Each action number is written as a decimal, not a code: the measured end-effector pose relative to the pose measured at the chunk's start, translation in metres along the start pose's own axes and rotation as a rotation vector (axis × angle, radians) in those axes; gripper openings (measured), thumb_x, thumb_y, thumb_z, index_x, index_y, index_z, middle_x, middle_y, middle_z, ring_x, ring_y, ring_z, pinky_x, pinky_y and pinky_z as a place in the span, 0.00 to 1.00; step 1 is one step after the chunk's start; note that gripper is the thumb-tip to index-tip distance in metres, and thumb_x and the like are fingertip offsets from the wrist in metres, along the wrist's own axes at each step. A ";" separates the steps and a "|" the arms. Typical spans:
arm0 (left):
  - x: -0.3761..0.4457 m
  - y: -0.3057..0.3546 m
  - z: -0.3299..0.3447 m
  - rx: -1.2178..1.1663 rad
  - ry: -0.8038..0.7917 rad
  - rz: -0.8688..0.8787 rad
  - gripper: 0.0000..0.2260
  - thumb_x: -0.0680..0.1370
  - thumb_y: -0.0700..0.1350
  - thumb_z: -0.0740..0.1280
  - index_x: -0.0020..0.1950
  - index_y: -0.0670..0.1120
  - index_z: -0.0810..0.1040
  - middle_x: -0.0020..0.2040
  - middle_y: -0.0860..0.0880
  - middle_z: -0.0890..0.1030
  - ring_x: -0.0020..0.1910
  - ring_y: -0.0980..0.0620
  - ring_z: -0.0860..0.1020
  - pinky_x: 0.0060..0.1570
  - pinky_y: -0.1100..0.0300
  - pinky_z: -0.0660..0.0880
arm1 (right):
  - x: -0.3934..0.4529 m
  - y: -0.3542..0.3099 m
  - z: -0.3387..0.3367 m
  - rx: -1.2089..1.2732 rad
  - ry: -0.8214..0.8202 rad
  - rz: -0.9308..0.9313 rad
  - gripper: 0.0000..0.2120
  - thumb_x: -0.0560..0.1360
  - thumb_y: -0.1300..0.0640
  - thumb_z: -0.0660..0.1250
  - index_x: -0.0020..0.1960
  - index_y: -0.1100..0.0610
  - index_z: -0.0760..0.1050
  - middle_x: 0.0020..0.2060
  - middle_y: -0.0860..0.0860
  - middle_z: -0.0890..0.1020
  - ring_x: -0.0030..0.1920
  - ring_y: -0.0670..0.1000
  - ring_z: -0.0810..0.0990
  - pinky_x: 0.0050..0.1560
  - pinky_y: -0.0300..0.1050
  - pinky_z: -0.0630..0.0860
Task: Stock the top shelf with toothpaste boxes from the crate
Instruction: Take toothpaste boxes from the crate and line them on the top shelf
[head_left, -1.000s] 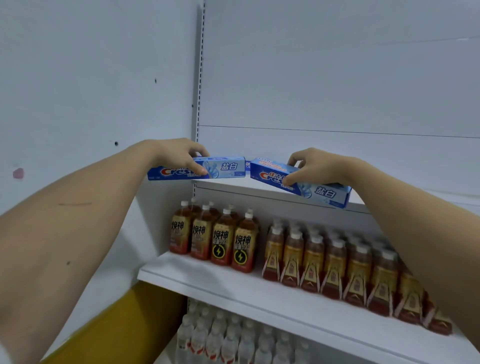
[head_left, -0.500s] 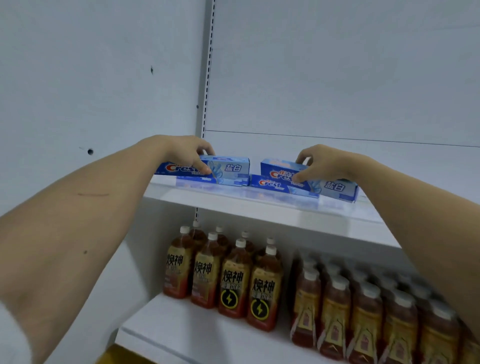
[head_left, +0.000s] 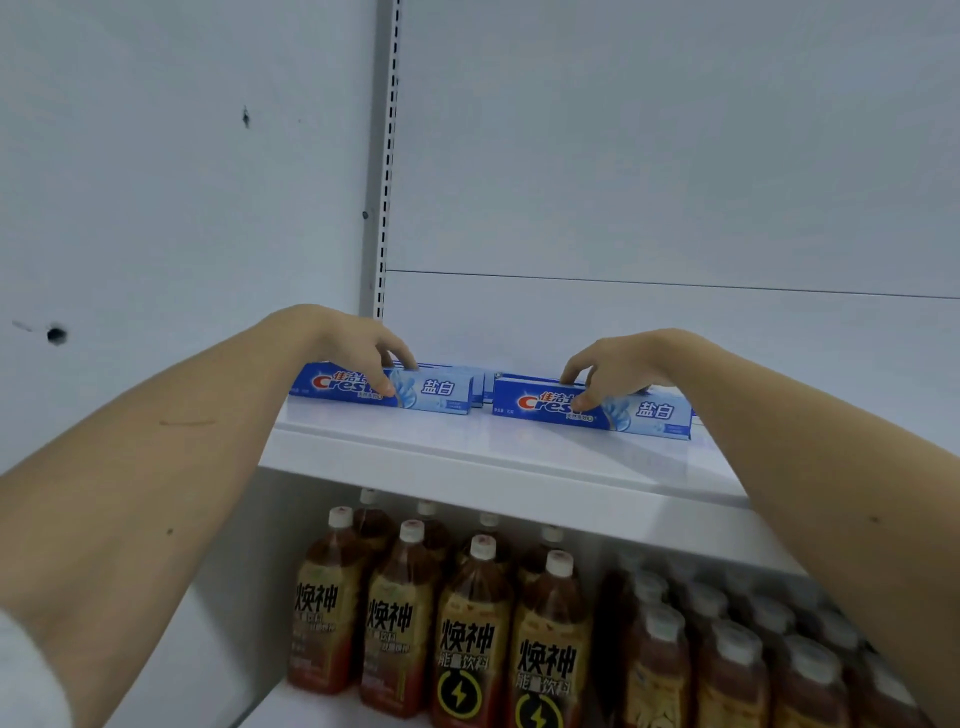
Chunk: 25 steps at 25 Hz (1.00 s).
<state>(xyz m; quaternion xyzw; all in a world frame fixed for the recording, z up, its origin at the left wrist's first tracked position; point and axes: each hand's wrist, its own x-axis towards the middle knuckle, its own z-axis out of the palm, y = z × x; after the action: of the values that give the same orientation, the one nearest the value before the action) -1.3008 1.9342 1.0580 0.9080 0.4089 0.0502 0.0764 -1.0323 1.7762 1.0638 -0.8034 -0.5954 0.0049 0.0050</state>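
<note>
Bare top shelf (head_left: 519, 457) front; toothpaste boxes (head_left: 660, 413) behind.

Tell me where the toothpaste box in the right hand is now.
In the head view, that toothpaste box rests on the top shelf, right of centre, pinched by the right hand, beside the left hand's box.

I see glossy printed cardboard toothpaste boxes (head_left: 382, 388), a smooth semi-gloss white shelf (head_left: 467, 457), and shiny plastic bottles (head_left: 462, 639).

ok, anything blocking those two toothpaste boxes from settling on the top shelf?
Nothing visible. Left hand grips the left box, right hand grips the right box; both already look set on the top shelf, in front of more boxes behind.
</note>
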 end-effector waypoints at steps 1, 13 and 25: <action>0.000 0.002 0.000 -0.002 0.007 -0.005 0.21 0.76 0.46 0.72 0.67 0.55 0.73 0.59 0.50 0.76 0.56 0.47 0.76 0.57 0.54 0.74 | 0.000 0.000 0.000 0.020 0.005 -0.001 0.17 0.75 0.47 0.70 0.62 0.44 0.71 0.60 0.51 0.78 0.54 0.56 0.82 0.55 0.53 0.81; -0.095 0.093 0.012 -0.287 0.257 0.050 0.19 0.79 0.55 0.66 0.69 0.54 0.72 0.68 0.49 0.75 0.63 0.49 0.72 0.62 0.55 0.67 | -0.100 0.011 0.002 0.365 0.369 -0.187 0.13 0.78 0.52 0.66 0.62 0.53 0.78 0.61 0.53 0.78 0.59 0.55 0.77 0.64 0.52 0.72; -0.233 0.212 0.109 -0.947 0.545 0.043 0.24 0.83 0.62 0.48 0.72 0.53 0.71 0.70 0.48 0.74 0.70 0.48 0.69 0.66 0.50 0.61 | -0.260 -0.008 0.079 1.223 0.498 -0.333 0.20 0.82 0.46 0.57 0.69 0.55 0.71 0.64 0.50 0.77 0.64 0.51 0.75 0.66 0.52 0.72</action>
<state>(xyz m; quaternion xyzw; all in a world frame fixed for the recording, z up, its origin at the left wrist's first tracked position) -1.2818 1.6102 0.9820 0.7366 0.3280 0.4639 0.3670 -1.1169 1.5296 0.9853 -0.5306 -0.5824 0.1548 0.5961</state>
